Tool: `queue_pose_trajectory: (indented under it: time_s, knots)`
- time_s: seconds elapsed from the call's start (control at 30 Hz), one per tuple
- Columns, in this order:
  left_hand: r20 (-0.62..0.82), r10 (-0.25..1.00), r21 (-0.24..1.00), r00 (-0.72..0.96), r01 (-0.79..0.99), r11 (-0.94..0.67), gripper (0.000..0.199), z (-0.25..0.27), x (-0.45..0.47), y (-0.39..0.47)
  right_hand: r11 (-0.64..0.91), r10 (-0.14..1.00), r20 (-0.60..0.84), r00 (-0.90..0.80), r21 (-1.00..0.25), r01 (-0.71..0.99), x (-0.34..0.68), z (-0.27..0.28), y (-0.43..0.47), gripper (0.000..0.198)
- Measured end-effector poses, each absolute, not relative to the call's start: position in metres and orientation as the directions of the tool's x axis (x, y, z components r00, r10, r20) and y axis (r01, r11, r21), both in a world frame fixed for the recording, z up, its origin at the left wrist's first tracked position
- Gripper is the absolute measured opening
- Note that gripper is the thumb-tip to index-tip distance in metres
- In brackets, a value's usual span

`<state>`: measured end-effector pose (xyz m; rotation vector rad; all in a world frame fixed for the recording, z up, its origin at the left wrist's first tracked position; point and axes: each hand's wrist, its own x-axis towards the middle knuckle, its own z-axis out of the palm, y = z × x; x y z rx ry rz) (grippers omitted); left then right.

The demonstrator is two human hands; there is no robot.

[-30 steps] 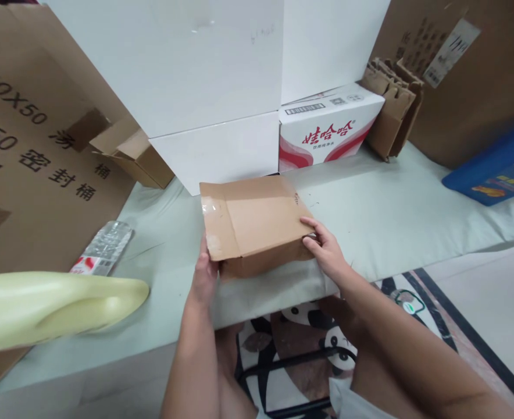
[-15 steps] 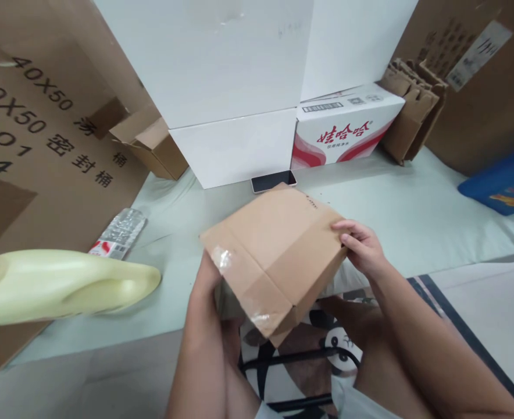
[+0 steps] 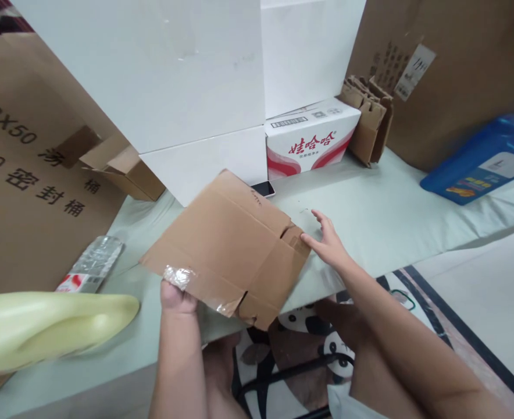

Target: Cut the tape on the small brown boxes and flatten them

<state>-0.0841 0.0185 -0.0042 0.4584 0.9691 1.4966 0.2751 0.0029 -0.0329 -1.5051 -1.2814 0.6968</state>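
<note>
A flattened brown cardboard box [image 3: 222, 233] is held tilted above the pale green cloth, with clear tape on its lower left edge and a flap bent at its right side. My left hand [image 3: 177, 298] grips its lower left corner; the fingers are hidden behind the cardboard. At the right flap is my right hand [image 3: 327, 241], its fingers spread and its thumb tip at the flap's edge. Behind the box, a phone [image 3: 264, 189] lies partly covered.
Along the back stand white boards [image 3: 204, 169], a white and red carton [image 3: 311, 142] and folded cardboard [image 3: 368, 125]. A blue bottle [image 3: 479, 160] lies at right. On the left are a small open box [image 3: 137, 171], a silver packet [image 3: 95, 259] and a pale yellow object [image 3: 65, 326].
The cardboard box has turned flatter and moved left, its right flap now swung outward. My right hand has loosened its grip and opened. The view has shifted to the right.
</note>
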Motion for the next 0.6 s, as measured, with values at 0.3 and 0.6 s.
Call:
queue_pose_trajectory:
  time_s: [0.3,0.6]
  knots:
    - [-0.287,0.93,0.754,-0.23,-0.653,0.07,0.026,0.003,-0.061,0.024,-0.261,0.961,-0.246,-0.129,-0.958,-0.122,0.258,-0.01,-0.024,0.058]
    - [-0.513,0.858,0.626,-0.01,-0.689,0.366,0.014,0.022,-0.048,0.03,0.024,0.542,0.441,0.716,-0.859,0.511,0.401,0.099,-0.06,0.045]
